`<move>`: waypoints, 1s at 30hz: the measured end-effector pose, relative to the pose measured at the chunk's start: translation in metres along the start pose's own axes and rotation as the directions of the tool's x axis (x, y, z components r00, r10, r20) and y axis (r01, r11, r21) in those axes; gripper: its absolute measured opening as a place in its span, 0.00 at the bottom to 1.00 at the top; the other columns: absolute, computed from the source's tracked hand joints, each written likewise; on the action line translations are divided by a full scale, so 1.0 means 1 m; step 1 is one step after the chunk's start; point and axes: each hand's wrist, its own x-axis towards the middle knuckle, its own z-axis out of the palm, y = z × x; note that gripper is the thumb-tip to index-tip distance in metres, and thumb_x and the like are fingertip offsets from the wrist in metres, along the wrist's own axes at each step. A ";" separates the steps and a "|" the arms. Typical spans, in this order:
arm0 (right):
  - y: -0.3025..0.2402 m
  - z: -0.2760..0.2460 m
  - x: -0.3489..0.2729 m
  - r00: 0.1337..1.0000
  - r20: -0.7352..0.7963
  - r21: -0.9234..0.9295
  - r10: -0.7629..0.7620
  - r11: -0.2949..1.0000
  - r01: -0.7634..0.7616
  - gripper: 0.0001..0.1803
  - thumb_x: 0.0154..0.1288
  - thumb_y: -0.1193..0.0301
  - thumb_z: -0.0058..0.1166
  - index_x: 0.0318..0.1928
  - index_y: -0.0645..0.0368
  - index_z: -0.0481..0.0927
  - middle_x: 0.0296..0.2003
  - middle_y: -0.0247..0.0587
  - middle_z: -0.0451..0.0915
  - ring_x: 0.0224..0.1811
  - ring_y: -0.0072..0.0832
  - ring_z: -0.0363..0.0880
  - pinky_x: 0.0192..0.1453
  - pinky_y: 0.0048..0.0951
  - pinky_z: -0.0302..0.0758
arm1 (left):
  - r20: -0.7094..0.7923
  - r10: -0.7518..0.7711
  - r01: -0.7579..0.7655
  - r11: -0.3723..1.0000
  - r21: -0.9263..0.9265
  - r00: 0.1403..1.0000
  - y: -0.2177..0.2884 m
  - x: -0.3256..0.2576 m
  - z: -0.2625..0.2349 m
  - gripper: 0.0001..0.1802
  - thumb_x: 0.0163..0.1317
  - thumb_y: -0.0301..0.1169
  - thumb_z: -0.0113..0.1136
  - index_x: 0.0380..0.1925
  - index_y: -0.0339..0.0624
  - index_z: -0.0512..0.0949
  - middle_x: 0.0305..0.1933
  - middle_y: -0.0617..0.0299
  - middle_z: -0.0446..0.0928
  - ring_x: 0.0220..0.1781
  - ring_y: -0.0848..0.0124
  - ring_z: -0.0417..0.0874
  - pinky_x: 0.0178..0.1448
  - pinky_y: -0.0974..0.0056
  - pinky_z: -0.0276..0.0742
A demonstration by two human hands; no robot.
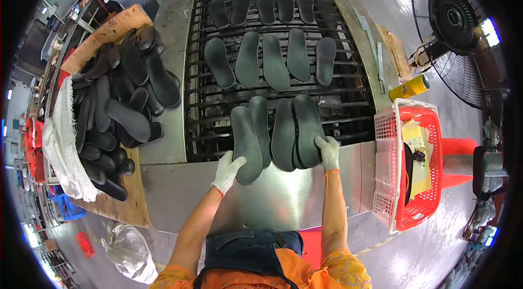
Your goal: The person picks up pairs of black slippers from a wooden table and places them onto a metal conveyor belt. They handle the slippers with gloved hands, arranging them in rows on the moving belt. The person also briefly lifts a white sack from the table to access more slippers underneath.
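Both bare forearms reach forward from the near edge, hands in white gloves. The left hand [227,172] lies flat, fingers spread. The right hand [328,153], farther right, curls its fingers downward.

Flat dark rubber soles [272,65] lie in three rows on the black metal grate [359,109]; a heap of loose dark soles [117,109] lies left, a red plastic basket [430,202] right.

Matt rubber soles [248,142] (metal grate [348,109])
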 end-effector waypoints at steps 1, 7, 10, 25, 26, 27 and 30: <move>0.003 -0.006 0.006 0.999 -0.037 -0.115 -0.013 0.993 0.009 0.21 0.58 0.64 0.64 0.44 0.71 0.84 0.36 0.53 0.86 0.38 0.37 0.85 0.46 0.36 0.79 | -0.011 0.016 -0.016 1.000 -0.008 1.000 -0.004 0.000 -0.003 0.11 0.61 0.30 0.64 0.41 0.33 0.80 0.39 0.60 0.82 0.39 0.75 0.78 0.47 0.65 0.76; -0.006 -0.029 0.022 0.987 -0.160 -0.415 -0.031 0.909 -0.039 0.22 0.57 0.59 0.64 0.42 0.69 0.85 0.36 0.57 0.86 0.40 0.39 0.85 0.48 0.36 0.77 | -0.165 0.012 -0.024 0.997 -0.067 0.986 0.002 0.000 -0.015 0.09 0.63 0.28 0.63 0.38 0.34 0.79 0.37 0.62 0.81 0.38 0.76 0.77 0.45 0.66 0.75; -0.001 -0.046 0.037 0.971 -0.227 -0.199 -0.074 0.980 0.028 0.22 0.60 0.60 0.63 0.42 0.70 0.85 0.35 0.52 0.86 0.39 0.34 0.83 0.47 0.36 0.77 | -0.197 0.057 -0.068 0.996 -0.050 0.979 0.001 0.011 -0.027 0.11 0.64 0.29 0.62 0.43 0.34 0.78 0.41 0.60 0.81 0.41 0.73 0.80 0.49 0.64 0.77; -0.011 -0.069 0.043 0.884 -0.265 -0.713 -0.385 0.696 0.089 0.23 0.63 0.62 0.58 0.51 0.68 0.80 0.48 0.59 0.81 0.53 0.52 0.78 0.59 0.45 0.72 | -0.392 0.177 -0.057 0.953 0.298 0.903 0.005 0.017 -0.060 0.26 0.64 0.36 0.61 0.60 0.36 0.75 0.54 0.43 0.82 0.58 0.51 0.83 0.64 0.55 0.76; -0.019 -0.060 0.030 0.848 -0.315 -0.757 -0.426 0.652 0.047 0.24 0.61 0.63 0.57 0.54 0.65 0.78 0.49 0.58 0.79 0.54 0.54 0.77 0.60 0.46 0.73 | -0.402 0.157 -0.075 0.974 0.213 0.902 0.008 0.012 -0.058 0.28 0.63 0.35 0.63 0.62 0.36 0.74 0.57 0.44 0.81 0.60 0.55 0.83 0.65 0.57 0.76; -0.021 -0.056 0.024 0.834 -0.297 -0.772 -0.465 0.630 0.077 0.24 0.61 0.64 0.57 0.55 0.64 0.78 0.51 0.57 0.78 0.56 0.52 0.76 0.61 0.46 0.72 | -0.409 0.129 -0.053 0.980 0.194 0.903 0.021 0.006 -0.055 0.27 0.63 0.34 0.63 0.61 0.36 0.74 0.57 0.45 0.82 0.59 0.56 0.84 0.64 0.58 0.77; -0.016 -0.025 0.008 0.794 -0.154 -0.739 -0.588 0.602 0.302 0.21 0.61 0.71 0.59 0.55 0.64 0.78 0.52 0.55 0.77 0.56 0.47 0.76 0.62 0.44 0.73 | -0.429 0.118 -0.073 0.990 0.120 0.896 0.025 -0.010 -0.072 0.26 0.64 0.31 0.63 0.62 0.36 0.74 0.57 0.48 0.81 0.59 0.61 0.83 0.64 0.60 0.77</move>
